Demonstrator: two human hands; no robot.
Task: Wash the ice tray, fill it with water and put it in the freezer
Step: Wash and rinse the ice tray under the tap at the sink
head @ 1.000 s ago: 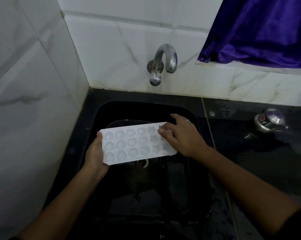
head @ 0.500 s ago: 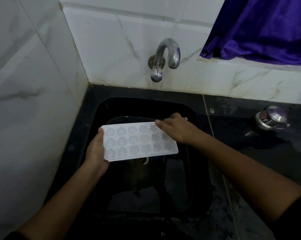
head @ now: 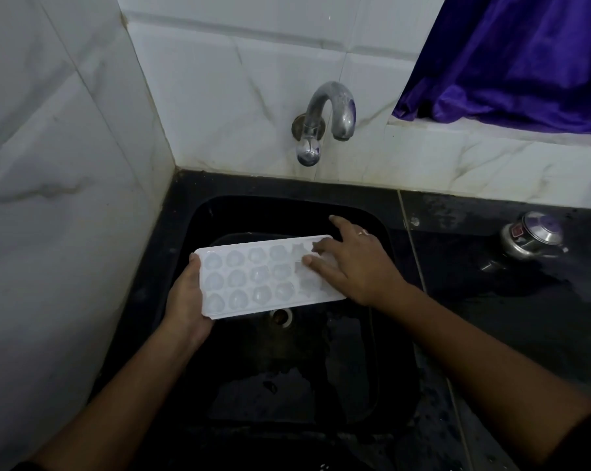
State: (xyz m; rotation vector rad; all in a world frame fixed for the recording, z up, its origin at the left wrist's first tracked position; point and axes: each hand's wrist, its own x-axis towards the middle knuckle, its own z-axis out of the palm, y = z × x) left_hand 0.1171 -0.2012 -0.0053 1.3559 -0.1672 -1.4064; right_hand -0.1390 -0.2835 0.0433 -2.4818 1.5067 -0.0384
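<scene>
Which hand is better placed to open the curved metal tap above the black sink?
Probably right. The right hand only rests fingers on the white plastic ice tray, nearer the curved metal tap; the left hand grips and supports the tray.

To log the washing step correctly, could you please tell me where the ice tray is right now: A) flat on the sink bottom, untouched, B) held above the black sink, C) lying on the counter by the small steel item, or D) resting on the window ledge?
B: the left hand grips the ice tray by its left end above the sink, and the right hand touches its right end.
</scene>
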